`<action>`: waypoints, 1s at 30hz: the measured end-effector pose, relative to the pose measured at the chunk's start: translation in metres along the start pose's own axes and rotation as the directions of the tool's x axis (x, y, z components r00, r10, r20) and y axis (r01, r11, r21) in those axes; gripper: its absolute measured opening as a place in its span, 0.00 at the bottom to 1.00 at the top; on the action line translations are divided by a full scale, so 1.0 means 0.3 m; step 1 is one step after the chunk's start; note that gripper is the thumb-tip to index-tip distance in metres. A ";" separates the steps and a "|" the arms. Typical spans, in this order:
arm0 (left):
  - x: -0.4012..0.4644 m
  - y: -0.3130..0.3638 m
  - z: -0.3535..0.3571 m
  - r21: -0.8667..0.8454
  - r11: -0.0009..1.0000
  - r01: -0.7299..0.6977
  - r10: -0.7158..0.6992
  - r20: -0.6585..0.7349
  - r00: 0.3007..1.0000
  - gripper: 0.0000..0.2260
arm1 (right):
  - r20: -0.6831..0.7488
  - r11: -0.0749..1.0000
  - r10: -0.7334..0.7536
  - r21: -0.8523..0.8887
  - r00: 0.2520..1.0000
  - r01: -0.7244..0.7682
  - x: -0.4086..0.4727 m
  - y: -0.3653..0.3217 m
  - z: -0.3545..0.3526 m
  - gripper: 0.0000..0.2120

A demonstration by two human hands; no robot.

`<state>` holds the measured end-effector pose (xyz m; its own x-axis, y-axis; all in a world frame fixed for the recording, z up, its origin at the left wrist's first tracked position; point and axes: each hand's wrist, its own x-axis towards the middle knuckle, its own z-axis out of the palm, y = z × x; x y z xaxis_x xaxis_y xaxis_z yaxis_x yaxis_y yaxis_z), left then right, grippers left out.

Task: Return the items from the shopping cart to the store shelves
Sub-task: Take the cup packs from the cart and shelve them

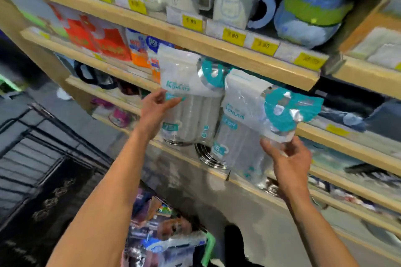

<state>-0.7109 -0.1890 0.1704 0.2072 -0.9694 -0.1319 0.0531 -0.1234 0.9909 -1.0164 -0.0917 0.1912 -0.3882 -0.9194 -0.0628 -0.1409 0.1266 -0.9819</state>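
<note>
Both my hands are raised in front of the wooden store shelves (256, 67), each with a clear plastic packet printed in white and teal. My left hand (155, 110) grips the left packet (191, 102) by its left edge, thumb on the front. My right hand (288, 158) pinches the right packet (249, 119) at its lower right corner. The two packets hang side by side, just below the edge of a shelf with yellow price tags. Below my arms, the shopping cart (208, 247) holds several colourful packaged items (160, 234).
The shelf above carries mugs (232, 4) and a blue and green pot (312, 8). Red and orange packets (104, 37) stand to the left. Metal wire items (208, 156) lie on the shelf behind the packets. A dark metal gate (39, 154) fills the lower left.
</note>
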 end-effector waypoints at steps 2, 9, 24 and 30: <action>0.070 0.017 0.041 -0.010 1.000 0.012 -0.011 0.040 0.999 0.08 | 0.004 1.000 0.009 -0.009 1.000 -0.009 0.009 0.008 0.004 0.13; 0.271 -0.009 0.098 -0.015 0.999 0.042 -0.038 0.186 0.982 0.16 | 0.002 0.995 0.077 0.066 0.997 -0.077 0.048 0.044 0.036 0.17; 0.451 -0.033 0.238 0.119 0.972 -0.201 0.192 0.082 0.978 0.18 | -0.021 0.981 0.163 0.107 0.986 -0.160 0.060 0.141 0.104 0.17; 0.434 -0.068 0.218 0.782 0.568 -0.257 0.274 0.114 0.955 0.25 | -0.039 0.975 0.167 0.152 0.985 -0.160 0.067 0.130 0.127 0.17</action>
<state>-0.7488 -0.3265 0.1349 0.1008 -0.9837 0.1489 -0.7871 0.0127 0.6166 -0.9951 -0.1195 0.1449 -0.4412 -0.8702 -0.2194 0.0627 0.2140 -0.9748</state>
